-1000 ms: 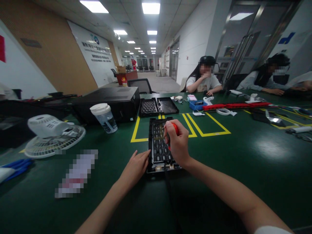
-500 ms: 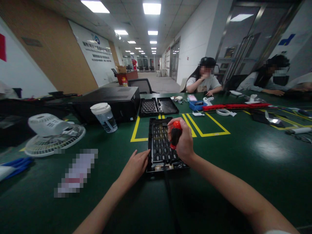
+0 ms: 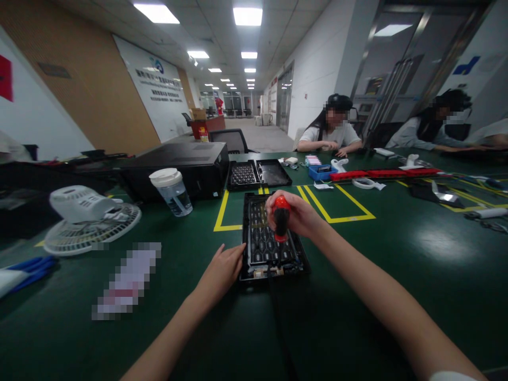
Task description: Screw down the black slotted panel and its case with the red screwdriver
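In front of me on the green table lies a black open case (image 3: 273, 256) with rows of dark oval cells or keys inside. My right hand (image 3: 299, 211) is wrapped round the red and black handle of a screwdriver (image 3: 281, 218), held over the case's upper middle; its tip is hidden. My left hand (image 3: 226, 267) rests against the case's left edge, fingers stretched out along the rim. A black strap or cable (image 3: 280, 323) runs from the case's near edge toward me.
Behind the case stand a second opened black case (image 3: 243, 174), a large black box (image 3: 178, 164) and a lidded cup (image 3: 174, 196). Left are a white fan (image 3: 87, 217) and blue gloves (image 3: 34, 272). Right are a blue tray (image 3: 321, 173) and tape roll (image 3: 363, 183). Co-workers sit beyond.
My right hand and the screwdriver have shifted slightly left over the case. My left hand stays at the edge. A person across the table has lowered a hand from the face.
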`<state>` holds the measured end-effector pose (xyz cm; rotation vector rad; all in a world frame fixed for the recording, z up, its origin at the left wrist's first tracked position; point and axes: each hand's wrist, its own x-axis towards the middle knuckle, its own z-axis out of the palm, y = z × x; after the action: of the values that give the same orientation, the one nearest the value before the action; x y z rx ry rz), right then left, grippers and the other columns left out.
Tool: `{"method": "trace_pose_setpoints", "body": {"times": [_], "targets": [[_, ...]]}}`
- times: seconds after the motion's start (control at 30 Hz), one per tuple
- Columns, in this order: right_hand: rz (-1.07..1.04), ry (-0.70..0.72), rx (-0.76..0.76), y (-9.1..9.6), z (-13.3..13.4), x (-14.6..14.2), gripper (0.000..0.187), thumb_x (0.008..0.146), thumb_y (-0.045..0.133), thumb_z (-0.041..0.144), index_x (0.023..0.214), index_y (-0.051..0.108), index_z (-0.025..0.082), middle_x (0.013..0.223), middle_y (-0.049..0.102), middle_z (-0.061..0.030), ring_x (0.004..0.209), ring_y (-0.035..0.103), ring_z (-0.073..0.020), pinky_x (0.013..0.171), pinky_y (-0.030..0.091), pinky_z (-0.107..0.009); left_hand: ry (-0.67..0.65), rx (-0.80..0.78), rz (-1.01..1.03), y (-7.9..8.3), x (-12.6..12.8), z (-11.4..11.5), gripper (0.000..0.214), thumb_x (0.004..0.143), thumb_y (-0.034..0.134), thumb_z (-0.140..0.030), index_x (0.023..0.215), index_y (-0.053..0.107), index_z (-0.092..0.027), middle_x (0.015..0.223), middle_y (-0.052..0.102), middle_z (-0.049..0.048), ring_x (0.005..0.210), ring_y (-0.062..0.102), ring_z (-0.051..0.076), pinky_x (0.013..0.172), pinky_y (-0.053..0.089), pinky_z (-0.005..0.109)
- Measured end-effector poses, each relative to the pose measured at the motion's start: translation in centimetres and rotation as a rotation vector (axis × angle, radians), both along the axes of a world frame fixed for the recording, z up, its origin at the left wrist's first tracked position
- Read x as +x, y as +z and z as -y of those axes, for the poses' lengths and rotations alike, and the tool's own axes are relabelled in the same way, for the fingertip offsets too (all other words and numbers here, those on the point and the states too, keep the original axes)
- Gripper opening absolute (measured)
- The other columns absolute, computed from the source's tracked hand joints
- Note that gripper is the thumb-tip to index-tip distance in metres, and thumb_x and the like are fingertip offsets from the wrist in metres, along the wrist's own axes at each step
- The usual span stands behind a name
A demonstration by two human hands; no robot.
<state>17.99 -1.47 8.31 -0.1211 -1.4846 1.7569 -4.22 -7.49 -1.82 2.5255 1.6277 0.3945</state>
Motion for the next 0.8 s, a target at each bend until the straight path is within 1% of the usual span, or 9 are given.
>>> {"method": "trace_pose_setpoints", "body": {"times": [0.1, 0.2, 0.27, 0.33, 0.47, 0.6, 0.67, 0.73, 0.8], "targets": [[-0.011, 0.116, 0.067, 0.1, -1.5, 0.3, 0.028, 0.074, 0.055, 0.041, 0.08, 0.053, 0.014, 0.081, 0.057, -0.0032, 0.063, 0.061, -0.0172, 0.059, 0.048, -0.034, -0.003, -0.002, 0.003, 0.1, 0.0, 0.1, 0.042, 0.089, 0.031, -0.024, 0.129, 0.042, -0.017, 0.128, 0.054, 0.0083, 0.115, 0.052, 0.018, 0.107, 0.025, 0.049], [-0.024, 0.201, 0.091, -0.1, -2.4, -0.2, 0.035, 0.064, 0.061, 0.048, 0.07, 0.048, 0.016, 0.079, 0.058, -0.0038, 0.069, 0.061, -0.02, 0.067, 0.048, -0.042, -0.007, 0.005, 0.0, 0.3, 0.1, 0.2, 0.042, 0.089, 0.03, -0.024, 0.129, 0.042, -0.017, 0.127, 0.054, 0.0081, 0.115, 0.052, 0.018, 0.107, 0.025, 0.048], [-0.034, 0.269, 0.094, -0.2, -2.7, -0.8, 0.041, 0.058, 0.062, 0.053, 0.064, 0.042, 0.018, 0.073, 0.059, -0.004, 0.071, 0.062, -0.0228, 0.067, 0.048, -0.045, -0.006, 0.007, -0.005, 0.5, 0.2, 0.3, 0.042, 0.089, 0.03, -0.024, 0.129, 0.042, -0.017, 0.127, 0.055, 0.0081, 0.115, 0.052, 0.018, 0.107, 0.026, 0.047], [-0.057, 0.341, 0.088, -0.3, -2.9, -1.6, 0.043, 0.055, 0.06, 0.055, 0.06, 0.037, 0.019, 0.065, 0.059, -0.0033, 0.068, 0.062, -0.0248, 0.063, 0.048, -0.046, -0.003, 0.008, -0.008, 0.6, 0.2, 0.3, 0.042, 0.089, 0.03, -0.023, 0.129, 0.042, -0.017, 0.126, 0.055, 0.0083, 0.114, 0.052, 0.018, 0.106, 0.026, 0.048], [-0.084, 0.509, 0.036, -0.1, -2.9, -2.6, 0.038, 0.058, 0.054, 0.05, 0.059, 0.03, 0.02, 0.052, 0.058, -0.0009, 0.051, 0.061, -0.0245, 0.048, 0.048, -0.042, -0.008, 0.014, -0.006, 0.7, 0.3, 0.3, 0.041, 0.089, 0.029, -0.022, 0.128, 0.043, -0.016, 0.126, 0.055, 0.0084, 0.113, 0.053, 0.018, 0.106, 0.027, 0.048], [0.011, 0.614, -0.042, 0.1, -2.9, -2.7, 0.036, 0.06, 0.046, 0.052, 0.062, 0.028, 0.021, 0.048, 0.059, -0.0016, 0.036, 0.056, -0.0226, 0.034, 0.045, -0.039, -0.002, 0.011, -0.008, 0.5, 0.2, 0.2, 0.041, 0.089, 0.031, -0.021, 0.128, 0.043, -0.017, 0.125, 0.056, 0.0083, 0.112, 0.054, 0.018, 0.106, 0.027, 0.048], [0.029, 0.669, -0.044, -0.1, -3.0, -2.6, 0.033, 0.063, 0.044, 0.051, 0.064, 0.029, 0.021, 0.049, 0.06, -0.0027, 0.029, 0.051, -0.0191, 0.028, 0.041, -0.033, -0.003, 0.01, -0.01, 0.3, 0.2, 0.2, 0.042, 0.089, 0.031, -0.022, 0.128, 0.043, -0.017, 0.126, 0.056, 0.0082, 0.113, 0.053, 0.018, 0.106, 0.027, 0.048], [-0.005, 0.718, -0.037, -0.4, -3.1, -2.6, 0.029, 0.065, 0.043, 0.047, 0.064, 0.033, 0.02, 0.049, 0.06, -0.0032, 0.023, 0.044, -0.0142, 0.023, 0.036, -0.027, -0.007, 0.016, -0.007, 0.2, 0.2, 0.1, 0.042, 0.089, 0.031, -0.022, 0.128, 0.042, -0.016, 0.127, 0.055, 0.0084, 0.113, 0.053, 0.018, 0.106, 0.026, 0.048], [-0.043, 0.757, -0.051, -0.7, -3.1, -2.7, 0.028, 0.066, 0.046, 0.045, 0.062, 0.037, 0.019, 0.045, 0.057, -0.0017, 0.02, 0.038, -0.0104, 0.022, 0.033, -0.023, -0.007, 0.018, -0.004, 0.2, 0.2, 0.1, 0.042, 0.089, 0.031, -0.022, 0.128, 0.043, -0.016, 0.127, 0.055, 0.0087, 0.113, 0.053, 0.018, 0.106, 0.026, 0.048]]}}
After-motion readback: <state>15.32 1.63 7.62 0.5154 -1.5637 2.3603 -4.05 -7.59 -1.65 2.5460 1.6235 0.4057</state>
